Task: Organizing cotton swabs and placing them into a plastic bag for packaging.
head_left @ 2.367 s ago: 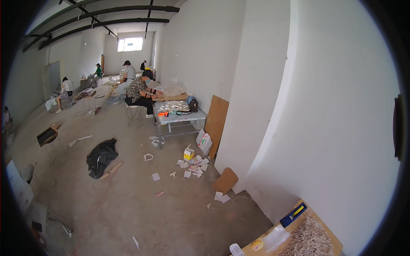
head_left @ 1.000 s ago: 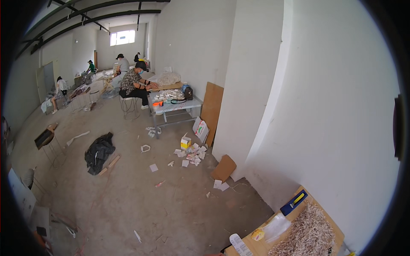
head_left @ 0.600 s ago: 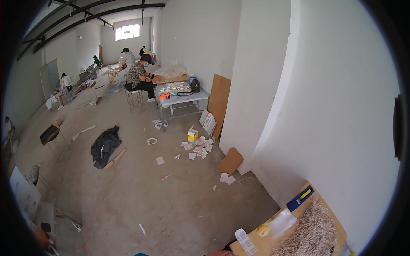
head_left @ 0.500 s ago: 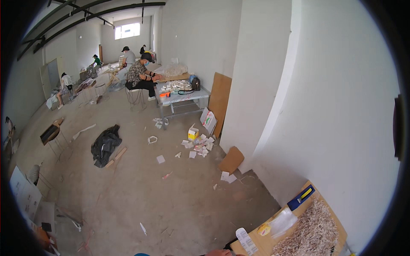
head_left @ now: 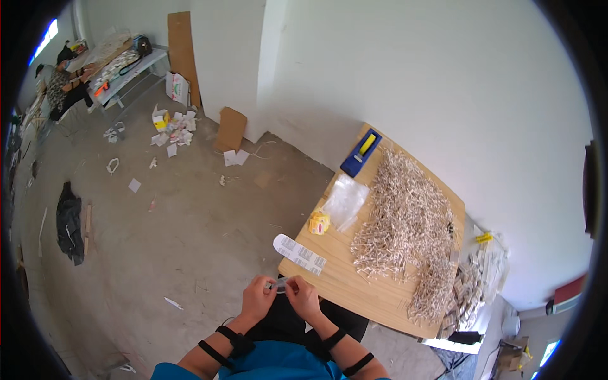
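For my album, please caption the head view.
Left hand and right hand pinch translucent plastic beside a wooden table heaped with slender pieces.

Left hand (head_left: pixel 258 297) and right hand (head_left: pixel 303 297) are pinching film (head_left: pixel 278 286) | pile (head_left: pixel 405 215) is covering much of table (head_left: pixel 354 291) | dispenser (head_left: pixel 361 154), bags (head_left: pixel 345 199) and yellow packet (head_left: pixel 318 222) are lying left of pile | strip (head_left: pixel 300 254) is overhanging table edge

On the surface (head_left: pixel 367 296) beyond our hands (head_left: pixel 256 299) (head_left: pixel 303 299), we locate plastic bags (head_left: pixel 345 197) before the tape dispenser (head_left: pixel 361 154), left of the pile (head_left: pixel 405 218).
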Demonstrator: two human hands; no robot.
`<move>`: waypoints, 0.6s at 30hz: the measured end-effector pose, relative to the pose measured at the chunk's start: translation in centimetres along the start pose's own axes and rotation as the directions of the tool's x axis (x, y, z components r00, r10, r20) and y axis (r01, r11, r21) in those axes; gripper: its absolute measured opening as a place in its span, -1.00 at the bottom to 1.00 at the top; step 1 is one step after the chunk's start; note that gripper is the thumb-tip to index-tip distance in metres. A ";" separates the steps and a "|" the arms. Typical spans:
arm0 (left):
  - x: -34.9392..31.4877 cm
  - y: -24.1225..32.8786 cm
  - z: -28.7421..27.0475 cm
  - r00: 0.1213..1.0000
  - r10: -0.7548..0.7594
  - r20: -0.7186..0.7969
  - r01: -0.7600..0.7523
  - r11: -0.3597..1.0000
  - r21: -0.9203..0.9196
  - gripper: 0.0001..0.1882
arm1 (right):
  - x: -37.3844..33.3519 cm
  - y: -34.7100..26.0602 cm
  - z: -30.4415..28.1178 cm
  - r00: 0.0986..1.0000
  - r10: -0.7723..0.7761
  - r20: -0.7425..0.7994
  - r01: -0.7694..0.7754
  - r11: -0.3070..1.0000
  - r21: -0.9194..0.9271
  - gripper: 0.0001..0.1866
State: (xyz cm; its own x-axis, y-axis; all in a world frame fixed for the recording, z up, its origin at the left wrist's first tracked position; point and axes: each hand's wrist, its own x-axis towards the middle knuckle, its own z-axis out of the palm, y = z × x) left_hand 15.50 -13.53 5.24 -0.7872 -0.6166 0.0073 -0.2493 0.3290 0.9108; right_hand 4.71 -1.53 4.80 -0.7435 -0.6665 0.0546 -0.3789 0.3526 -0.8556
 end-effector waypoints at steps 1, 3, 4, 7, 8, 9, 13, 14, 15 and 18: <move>0.0 -0.1 0.2 1.000 0.008 -0.011 -0.009 0.999 -0.043 -0.82 | 0.1 0.1 0.0 1.000 0.020 -0.009 -0.020 1.000 -0.002 -0.90; 0.4 -0.6 0.9 0.999 -0.035 0.022 0.038 0.988 -0.151 -0.87 | 0.6 0.3 -0.3 0.999 0.037 0.023 -0.038 0.999 0.014 -0.83; 0.5 -0.7 0.7 0.996 -0.091 -0.008 0.087 0.975 -0.206 -0.89 | 1.0 0.0 -0.1 0.999 0.044 0.028 -0.044 0.999 0.009 -0.83; 1.7 -1.0 0.6 0.977 -0.193 -0.086 0.165 0.951 -0.260 -0.91 | 1.7 -0.8 0.0 0.991 0.100 0.087 -0.107 0.991 0.085 -0.68; 2.4 -1.3 0.4 0.974 -0.132 -0.184 0.096 0.977 -0.192 -0.92 | 1.7 -0.9 -0.3 0.989 0.109 0.102 -0.123 0.982 0.141 -0.63; 3.2 -1.5 0.3 0.960 -0.062 -0.275 0.030 0.993 -0.118 -0.93 | 1.8 -0.9 -0.6 0.986 0.118 0.115 -0.139 0.971 0.194 -0.57; 7.5 -3.8 0.7 0.913 -0.095 -0.397 0.052 0.992 -0.117 -0.91 | -0.3 1.7 -1.3 0.973 0.203 0.110 -0.222 0.954 0.201 -0.59; 8.6 -4.4 0.9 0.885 -0.070 -0.460 0.039 0.996 -0.076 -0.89 | -1.0 2.0 -1.7 0.970 0.203 0.132 -0.223 0.960 0.167 -0.59; 9.6 -4.8 1.1 0.854 -0.042 -0.519 0.028 0.999 -0.034 -0.87 | -1.5 2.3 -2.0 0.967 0.203 0.153 -0.224 0.966 0.133 -0.60; 12.2 -6.3 2.0 0.846 0.022 -0.532 -0.016 1.000 0.016 -0.84 | -2.9 3.1 -2.7 0.964 0.207 0.169 -0.226 0.969 0.097 -0.62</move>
State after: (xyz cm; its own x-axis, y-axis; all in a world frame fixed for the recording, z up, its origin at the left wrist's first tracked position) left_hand 6.35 -21.75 -1.25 -0.3717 -0.8951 0.2462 -0.2457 0.3506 0.9037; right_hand 4.22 3.31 3.38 -0.7020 -0.6800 -0.2118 -0.1459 0.4283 -0.8918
